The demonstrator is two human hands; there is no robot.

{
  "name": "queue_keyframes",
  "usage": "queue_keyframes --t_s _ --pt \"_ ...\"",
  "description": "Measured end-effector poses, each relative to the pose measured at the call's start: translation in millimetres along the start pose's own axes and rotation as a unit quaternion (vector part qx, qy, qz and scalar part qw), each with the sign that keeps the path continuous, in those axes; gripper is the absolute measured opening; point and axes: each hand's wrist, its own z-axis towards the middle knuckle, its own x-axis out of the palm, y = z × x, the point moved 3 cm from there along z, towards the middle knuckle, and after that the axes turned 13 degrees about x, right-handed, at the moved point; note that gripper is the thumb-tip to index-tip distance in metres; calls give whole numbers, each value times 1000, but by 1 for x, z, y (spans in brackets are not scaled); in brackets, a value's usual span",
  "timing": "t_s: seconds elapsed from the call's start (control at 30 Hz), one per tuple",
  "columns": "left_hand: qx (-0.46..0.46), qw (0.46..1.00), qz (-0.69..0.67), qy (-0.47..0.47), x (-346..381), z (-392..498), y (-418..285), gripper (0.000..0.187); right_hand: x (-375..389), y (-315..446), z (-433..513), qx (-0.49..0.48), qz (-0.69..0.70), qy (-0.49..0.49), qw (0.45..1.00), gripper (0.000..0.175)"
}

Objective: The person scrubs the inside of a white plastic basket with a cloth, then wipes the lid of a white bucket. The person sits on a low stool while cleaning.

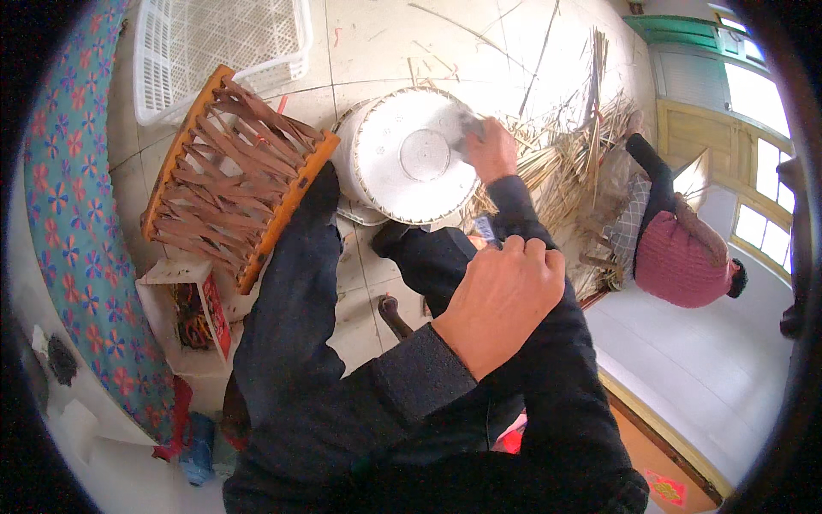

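Observation:
A white round drum-shaped object with stitching around its rim stands on the floor before my knees. My right hand is at its right edge, fingers closed around a blurred grey thing that lies against the pale top face. Nearer to me, my left hand is curled, back upward, above my right forearm. Its fingertips are hidden, so whether it grips the sleeve or something else does not show. Left of the drum-shaped object, an orange wooden frame laced with brown strips leans tilted by my left leg.
A white plastic basket stands at the upper left, beside a flowered cloth. Below the frame is an open box. Long dry stalks litter the floor at right. A person in a pink knitted top sits beyond them.

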Motion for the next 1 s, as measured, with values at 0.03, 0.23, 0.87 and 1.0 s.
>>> queue_keyframes --t_s 0.03,0.23,0.87,1.0 --pt "2 1000 0 4 -1 0 -1 15 -6 -19 -6 -22 -61 1 998 29" --pt "16 1000 -9 -19 2 -2 -3 14 15 -46 -112 -61 -98 117 986 27" --pt "3 1000 -15 12 8 -1 -6 16 17 35 -52 -110 -31 89 989 26" --pt "2 1000 -1 8 6 2 -4 16 15 44 -34 2 5 82 997 28"
